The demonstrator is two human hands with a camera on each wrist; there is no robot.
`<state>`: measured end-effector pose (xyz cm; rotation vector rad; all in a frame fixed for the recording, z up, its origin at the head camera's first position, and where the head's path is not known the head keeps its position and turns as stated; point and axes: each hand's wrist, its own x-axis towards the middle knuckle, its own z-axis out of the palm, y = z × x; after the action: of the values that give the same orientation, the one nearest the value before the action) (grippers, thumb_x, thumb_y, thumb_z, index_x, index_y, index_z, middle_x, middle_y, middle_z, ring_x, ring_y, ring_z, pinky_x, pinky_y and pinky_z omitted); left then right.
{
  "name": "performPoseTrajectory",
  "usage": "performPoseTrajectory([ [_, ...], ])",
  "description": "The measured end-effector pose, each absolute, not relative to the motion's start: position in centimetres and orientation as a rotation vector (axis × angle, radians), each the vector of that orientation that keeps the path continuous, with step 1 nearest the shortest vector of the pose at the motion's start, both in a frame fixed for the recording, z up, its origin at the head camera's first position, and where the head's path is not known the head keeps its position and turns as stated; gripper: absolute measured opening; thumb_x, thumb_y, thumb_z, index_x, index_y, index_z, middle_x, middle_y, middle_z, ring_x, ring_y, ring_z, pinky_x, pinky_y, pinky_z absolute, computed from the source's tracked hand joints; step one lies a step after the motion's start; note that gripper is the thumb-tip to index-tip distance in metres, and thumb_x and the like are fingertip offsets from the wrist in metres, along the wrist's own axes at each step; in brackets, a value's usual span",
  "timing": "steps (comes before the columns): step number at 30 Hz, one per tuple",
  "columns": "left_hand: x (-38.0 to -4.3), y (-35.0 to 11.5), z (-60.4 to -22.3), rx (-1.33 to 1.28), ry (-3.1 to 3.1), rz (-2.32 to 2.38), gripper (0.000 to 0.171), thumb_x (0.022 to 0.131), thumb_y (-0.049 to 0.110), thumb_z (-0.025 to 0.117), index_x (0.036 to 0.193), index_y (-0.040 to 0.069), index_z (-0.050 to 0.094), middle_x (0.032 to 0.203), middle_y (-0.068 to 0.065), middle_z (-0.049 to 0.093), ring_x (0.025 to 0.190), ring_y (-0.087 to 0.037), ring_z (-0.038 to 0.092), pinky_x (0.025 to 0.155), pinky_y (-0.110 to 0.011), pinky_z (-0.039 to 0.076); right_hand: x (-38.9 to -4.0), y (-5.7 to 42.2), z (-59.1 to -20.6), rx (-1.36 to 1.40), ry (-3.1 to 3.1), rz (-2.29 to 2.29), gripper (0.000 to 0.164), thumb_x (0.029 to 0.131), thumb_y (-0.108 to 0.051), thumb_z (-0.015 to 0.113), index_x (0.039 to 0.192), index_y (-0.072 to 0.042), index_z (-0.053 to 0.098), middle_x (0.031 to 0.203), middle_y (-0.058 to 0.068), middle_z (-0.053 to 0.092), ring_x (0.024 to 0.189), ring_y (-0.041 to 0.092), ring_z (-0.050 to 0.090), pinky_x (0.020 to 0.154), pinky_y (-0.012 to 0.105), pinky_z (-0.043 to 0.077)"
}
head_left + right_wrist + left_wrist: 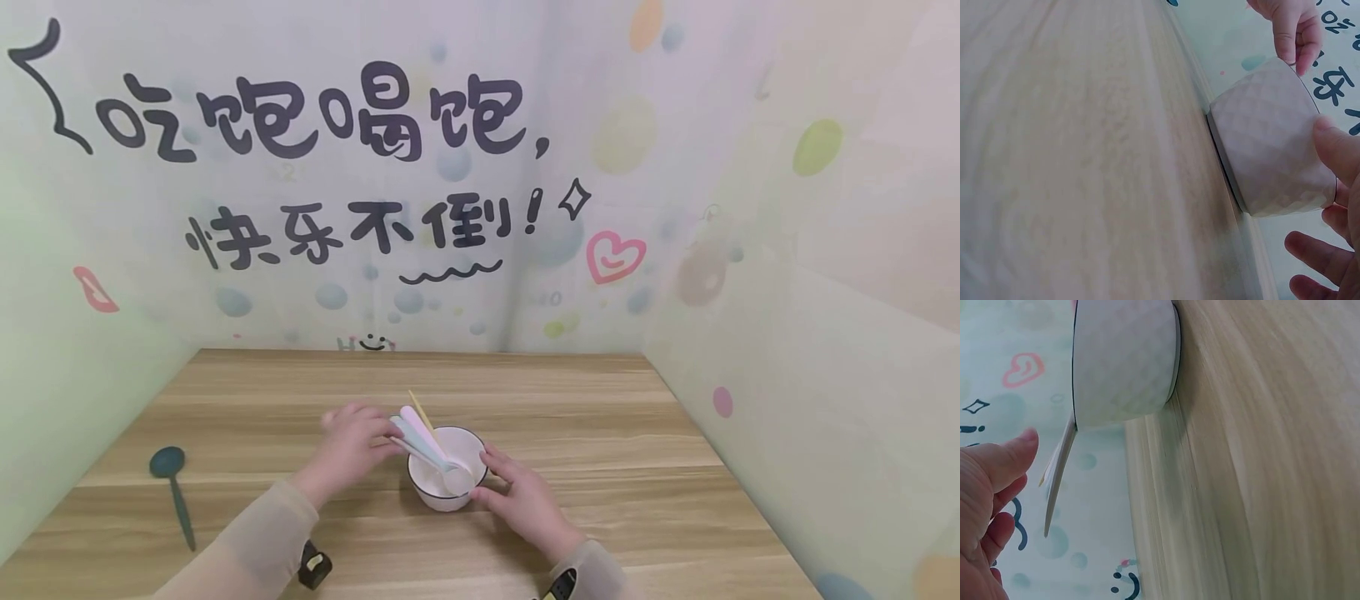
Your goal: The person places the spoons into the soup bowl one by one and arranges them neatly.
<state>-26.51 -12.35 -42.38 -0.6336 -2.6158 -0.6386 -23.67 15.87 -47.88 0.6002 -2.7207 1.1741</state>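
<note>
A white bowl (442,502) with a dark rim and a faceted outer wall stands on the table. Several slim utensils lean in it: a pink handle (416,421), a pale blue spoon (420,443) and a thin yellowish stick (418,406) among them. My right hand (525,500) holds the bowl's right side, thumb on the outer wall near the rim. Beside the handles at the bowl's left is my left hand (356,442), fingers loosely bent. In the left wrist view a gap separates its thumb (1019,453) from the pale handle (1059,481).
A dark teal ladle-like spoon (178,508) lies on the wooden table (600,433), far to the left. Printed wall sheets (337,292) enclose the table at the back and both sides. Black wrist devices show on both sleeves.
</note>
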Motion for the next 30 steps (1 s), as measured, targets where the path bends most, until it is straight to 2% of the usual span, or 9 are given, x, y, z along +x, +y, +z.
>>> performPoseTrajectory([
  [5,-25.9,-13.3,-42.2,-0.555,-2.619,-0.695,0.015,0.076,0.026,0.08,0.088,0.021,0.074,0.088,0.009,0.063,0.099,-0.025,0.051,0.082,-0.049,0.025,-23.8,15.9,-48.0,0.601,-2.723,1.162,0.063,0.084,-0.043,0.072,0.134,-0.009,0.057,0.143,0.001,0.049,0.13,0.026,0.047,0.103,0.046,0.037],
  [9,-25.6,-14.2,-42.4,-0.502,-2.619,-0.712,0.018,0.076,0.03,0.08,0.091,0.021,0.075,0.09,0.008,0.064,0.099,-0.026,0.052,0.081,-0.047,0.024,-23.8,15.9,-48.0,0.602,-2.726,1.147,0.062,0.084,-0.042,0.072,0.134,-0.009,0.057,0.143,0.002,0.049,0.129,0.026,0.047,0.103,0.046,0.037],
  [18,-24.8,-16.1,-42.7,-0.41,-2.617,-0.773,0.019,0.077,0.025,0.08,0.095,0.02,0.074,0.09,0.007,0.065,0.1,-0.029,0.054,0.084,-0.055,0.024,-23.8,15.9,-47.8,0.61,-2.72,1.149,0.063,0.084,-0.043,0.071,0.134,-0.008,0.057,0.143,0.004,0.048,0.13,0.027,0.046,0.103,0.047,0.037],
  [25,-24.0,-18.0,-42.7,-0.308,-2.656,-0.819,0.021,0.08,0.028,0.076,0.098,0.017,0.073,0.103,-0.003,0.069,0.107,-0.036,0.053,0.088,-0.061,0.024,-23.7,15.9,-47.9,0.601,-2.715,1.135,0.064,0.083,-0.047,0.071,0.133,-0.009,0.058,0.142,0.0,0.049,0.129,0.026,0.047,0.103,0.045,0.037],
  [30,-23.4,-19.4,-42.9,-0.27,-2.647,-0.878,0.02,0.082,0.023,0.076,0.099,0.013,0.073,0.098,-0.004,0.069,0.106,-0.038,0.055,0.09,-0.064,0.027,-23.7,15.9,-48.0,0.605,-2.713,1.127,0.065,0.083,-0.05,0.069,0.133,-0.009,0.058,0.143,-0.001,0.049,0.129,0.025,0.047,0.103,0.045,0.038],
])
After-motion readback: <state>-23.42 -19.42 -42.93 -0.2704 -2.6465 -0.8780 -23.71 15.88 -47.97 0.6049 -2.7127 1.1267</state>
